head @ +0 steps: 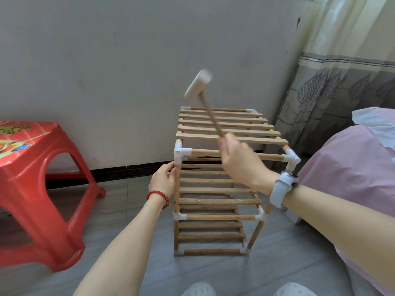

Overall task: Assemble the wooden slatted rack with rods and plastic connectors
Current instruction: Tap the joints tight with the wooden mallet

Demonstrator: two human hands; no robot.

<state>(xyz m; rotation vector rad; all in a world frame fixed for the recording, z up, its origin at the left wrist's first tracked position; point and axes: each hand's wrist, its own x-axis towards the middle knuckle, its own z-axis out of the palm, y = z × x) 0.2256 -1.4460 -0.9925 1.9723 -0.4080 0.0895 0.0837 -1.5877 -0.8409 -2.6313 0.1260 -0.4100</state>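
Seen from the head camera, the three-tier wooden rack [222,178] stands upright on the grey floor [132,242] near the wall, beside a red plastic stool [42,189]. The left hand [164,180] curls its grip round the near left upright rod [177,189], just below the white corner connector [180,153]. The right hand [237,159] clasps the handle of a blurred wooden mallet [198,84], raised above the top slats.

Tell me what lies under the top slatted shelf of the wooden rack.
Under the top slatted shelf of the wooden rack sit two lower slatted shelves, seen through the gaps. The right hand hides part of the middle one.
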